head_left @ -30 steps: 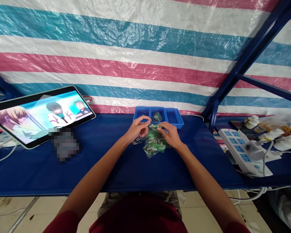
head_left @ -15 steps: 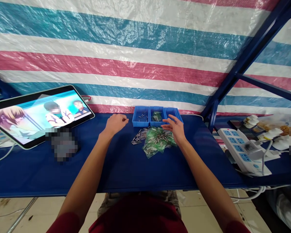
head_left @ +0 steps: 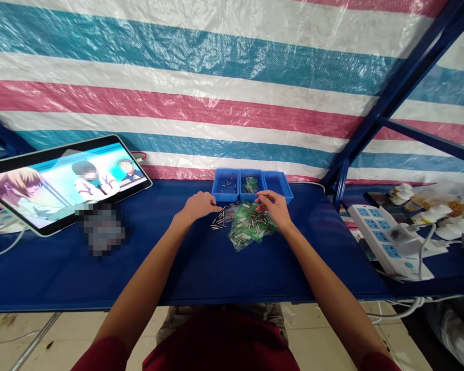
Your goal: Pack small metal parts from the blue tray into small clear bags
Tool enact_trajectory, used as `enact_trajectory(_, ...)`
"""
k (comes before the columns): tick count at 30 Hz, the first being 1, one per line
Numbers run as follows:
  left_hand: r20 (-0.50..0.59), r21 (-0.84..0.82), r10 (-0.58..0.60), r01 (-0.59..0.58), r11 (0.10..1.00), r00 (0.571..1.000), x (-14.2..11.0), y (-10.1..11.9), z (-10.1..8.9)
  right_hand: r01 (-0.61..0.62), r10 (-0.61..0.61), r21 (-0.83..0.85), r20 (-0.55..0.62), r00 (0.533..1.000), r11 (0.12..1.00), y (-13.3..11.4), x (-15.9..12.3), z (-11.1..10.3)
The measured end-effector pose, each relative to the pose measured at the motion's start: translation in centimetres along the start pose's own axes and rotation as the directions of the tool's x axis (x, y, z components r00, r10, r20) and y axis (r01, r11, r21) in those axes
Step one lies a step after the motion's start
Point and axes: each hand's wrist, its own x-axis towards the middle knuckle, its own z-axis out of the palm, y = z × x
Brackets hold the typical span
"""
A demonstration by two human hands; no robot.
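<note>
A heap of small green plastic bags (head_left: 249,228) with metal pins inside lies mid-table. Loose metal pins (head_left: 221,219) lie scattered just left of it. My left hand (head_left: 199,205) hovers over the loose pins, fingers curled down, fingertips close to them. My right hand (head_left: 274,208) rests on the far edge of the bag heap, fingers pinched on a green bag. Behind both hands stands a blue three-compartment tray (head_left: 277,187): pins in the left compartment, green bags in the middle one.
A tablet (head_left: 58,180) playing a cartoon leans at the left, with a blurred dark object (head_left: 102,228) in front of it. A white power strip (head_left: 386,239) with plugs and cables lies at the right. A blue steel frame post (head_left: 342,178) stands behind the tray.
Both hands were together over the bags, then spread apart, and have now come back down: the left to the loose pins, the right onto the bag heap.
</note>
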Motion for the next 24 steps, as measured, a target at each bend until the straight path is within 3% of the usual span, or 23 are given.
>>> enact_trajectory(4, -0.038, 0.073, 0.041, -0.038, 0.997, 0.998, -0.2, 1.6, 1.3, 0.002, -0.002, -0.004, 0.004, 1.000, 1.000, -0.1, -0.1, 0.1)
enact_trajectory(12, -0.049, 0.117, 0.041, -0.035, 0.993, 0.998, -0.1, 2.6, 2.2, 0.008, -0.007, -0.042, 0.033, 0.999, 0.999, -0.1, -0.2, 0.3)
enact_trajectory(24, -0.113, 0.140, 0.069, -0.053, 0.989, 0.991, -0.3, 3.3, 2.0, 0.053, -0.049, -0.081, 0.044, 0.998, 0.995, -0.1, -0.4, 0.4)
